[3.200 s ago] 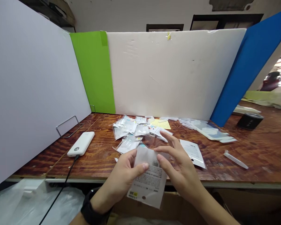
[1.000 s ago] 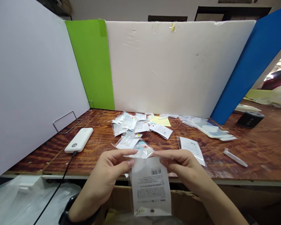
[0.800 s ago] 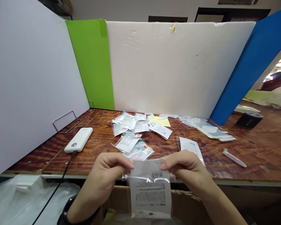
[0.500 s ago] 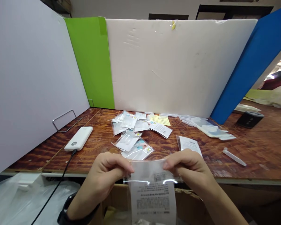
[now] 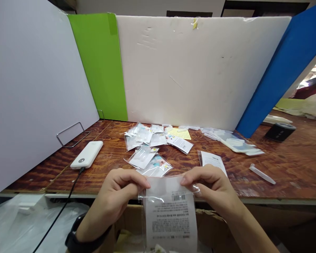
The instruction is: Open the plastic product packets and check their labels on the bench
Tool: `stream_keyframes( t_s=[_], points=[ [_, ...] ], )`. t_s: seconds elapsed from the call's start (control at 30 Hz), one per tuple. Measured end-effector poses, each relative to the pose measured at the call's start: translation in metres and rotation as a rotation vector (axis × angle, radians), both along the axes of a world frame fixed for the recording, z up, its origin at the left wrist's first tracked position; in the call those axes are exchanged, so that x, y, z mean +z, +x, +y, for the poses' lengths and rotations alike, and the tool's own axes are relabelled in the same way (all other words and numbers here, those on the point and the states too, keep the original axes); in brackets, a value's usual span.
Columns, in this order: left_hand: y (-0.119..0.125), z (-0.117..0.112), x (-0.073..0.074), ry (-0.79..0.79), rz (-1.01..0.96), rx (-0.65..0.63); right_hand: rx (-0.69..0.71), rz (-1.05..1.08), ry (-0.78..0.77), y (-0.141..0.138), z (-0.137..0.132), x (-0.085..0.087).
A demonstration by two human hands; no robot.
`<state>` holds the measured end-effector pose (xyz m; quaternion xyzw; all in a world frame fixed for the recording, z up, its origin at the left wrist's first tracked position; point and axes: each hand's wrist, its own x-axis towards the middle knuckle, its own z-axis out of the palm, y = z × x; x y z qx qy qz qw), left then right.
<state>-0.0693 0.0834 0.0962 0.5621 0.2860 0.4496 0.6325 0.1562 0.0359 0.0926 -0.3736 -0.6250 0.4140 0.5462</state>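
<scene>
Nearest to us, one clear bag (image 5: 170,214), held in the air just in front of the table's near edge, over an open cardboard box (image 5: 210,226). Our left hand (image 5: 117,196) pinches its top left corner between thumb and fingers; our right hand (image 5: 213,188) pinches the top right corner the same way. The bag's long axis runs up and down, mouth at the top. A white printed label faces us, with the barcode near the top. The bag's lower end is cut off by the picture's edge, and we cannot make out what is in it. A black watch (image 5: 75,240) sits on the left wrist.

On the wooden table (image 5: 284,175), mid-distance: a loose scatter of small packets (image 5: 147,159), their contents too small to tell. One flat packet (image 5: 213,161) lies just behind the right hand. To the left, a white power bank (image 5: 86,159) with a black cable (image 5: 59,212).

Further back: a yellow dotted sheet (image 5: 180,133) and a stack of clear bags (image 5: 235,143) to its right. Far right, a black object (image 5: 280,131), unclear.
</scene>
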Motion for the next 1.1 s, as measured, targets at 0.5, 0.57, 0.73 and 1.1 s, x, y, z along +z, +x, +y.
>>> stream_keyframes(
  t_s=[0.5,0.57,0.73,1.1],
  points=[
    [0.0,0.002,0.001,-0.01,-0.062,0.025,0.031,0.055,-0.049,0.002,0.005,-0.006],
    [0.001,0.003,0.0,-0.021,-0.075,0.035,0.061,0.085,-0.044,0.003,0.007,-0.008],
    [0.004,0.002,-0.002,-0.032,0.071,0.05,0.021,0.118,-0.109,-0.005,0.007,-0.005],
    [0.009,0.002,0.004,-0.256,-0.114,0.043,0.067,0.251,-0.238,-0.011,0.013,-0.008]
  ],
)
